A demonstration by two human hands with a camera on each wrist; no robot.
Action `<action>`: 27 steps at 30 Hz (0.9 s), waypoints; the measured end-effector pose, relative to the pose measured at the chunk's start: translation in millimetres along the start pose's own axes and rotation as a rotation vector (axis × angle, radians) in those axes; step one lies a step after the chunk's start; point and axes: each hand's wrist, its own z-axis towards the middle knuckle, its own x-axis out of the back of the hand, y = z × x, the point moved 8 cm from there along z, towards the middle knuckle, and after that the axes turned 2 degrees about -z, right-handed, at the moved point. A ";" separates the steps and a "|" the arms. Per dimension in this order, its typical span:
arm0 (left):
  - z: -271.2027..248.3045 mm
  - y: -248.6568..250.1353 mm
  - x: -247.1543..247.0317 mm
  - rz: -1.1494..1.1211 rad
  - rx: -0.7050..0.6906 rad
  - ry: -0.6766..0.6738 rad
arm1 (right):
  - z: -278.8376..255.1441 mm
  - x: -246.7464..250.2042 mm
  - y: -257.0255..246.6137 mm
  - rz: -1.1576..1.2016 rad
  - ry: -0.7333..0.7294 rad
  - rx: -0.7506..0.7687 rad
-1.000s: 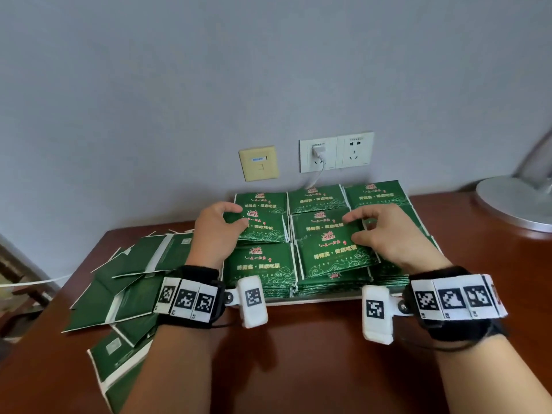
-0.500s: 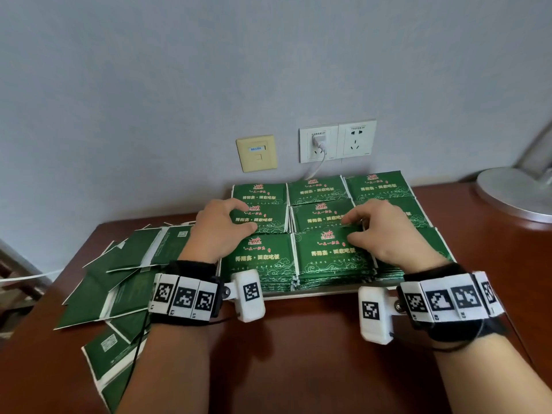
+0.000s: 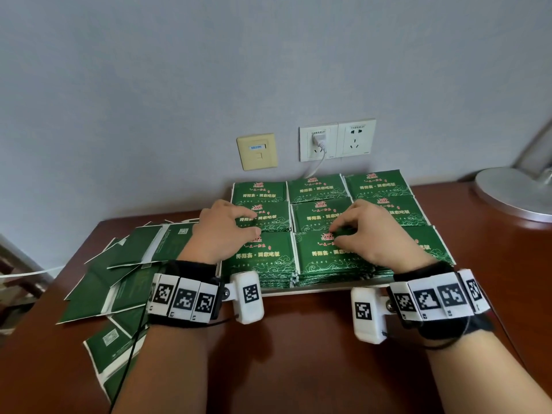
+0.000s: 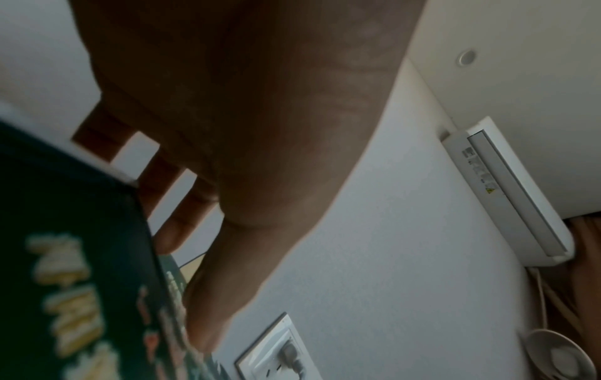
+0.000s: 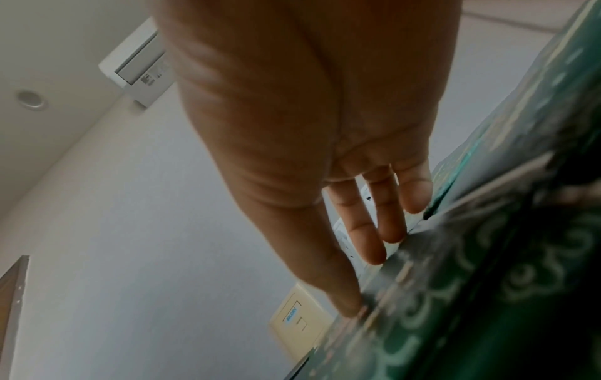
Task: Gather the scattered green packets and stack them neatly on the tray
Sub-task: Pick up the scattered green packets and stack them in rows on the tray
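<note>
Grey-blue wall (image 3: 149, 100) rises behind a red-brown wooden counter (image 3: 298, 354), carrying a cream data faceplate (image 3: 257, 151) with a small blue label, too small to read with certainty, and a white double socket (image 3: 337, 139) with one plug and cord inserted. Stacked green packets (image 3: 318, 189) fill a white tray (image 3: 313, 289) set against the wall, arranged three across and three deep; each shows a red emblem and a line of gold Chinese characters above pale swirl ornament, the characters not legible enough to transcribe. Scattered green packets (image 3: 98, 288) lie overlapping on the counter left of the tray, reverse sides up, with white margins and small square printed codes. Left hand (image 3: 222, 231) rests on the left column of stacks, fingers loosely bent, thumb lying over the seam between the middle and near stacks; the left wrist view shows the fingers extended along a packet edge. Right hand (image 3: 370, 231) rests on the centre near stack, fingertips bent down and pressing its far edge; the right wrist view shows the fingers straight against the packets. Both wrists wear black bands with square black-and-white markers. A silver disc-shaped lamp base (image 3: 513, 192) sits at the far right.
</note>
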 end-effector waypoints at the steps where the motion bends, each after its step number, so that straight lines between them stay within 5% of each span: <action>1: -2.3 0.4 2.9 -0.015 -0.006 0.022 | -0.4 0.9 -0.4 0.016 0.017 0.001; 12: -73.8 -48.4 54.2 -0.165 0.043 0.216 | -29.6 -7.9 -68.7 0.247 0.213 0.181; 27: -157.0 -186.7 71.1 -0.133 0.298 0.128 | -61.5 -152.7 -207.1 0.193 -0.226 0.298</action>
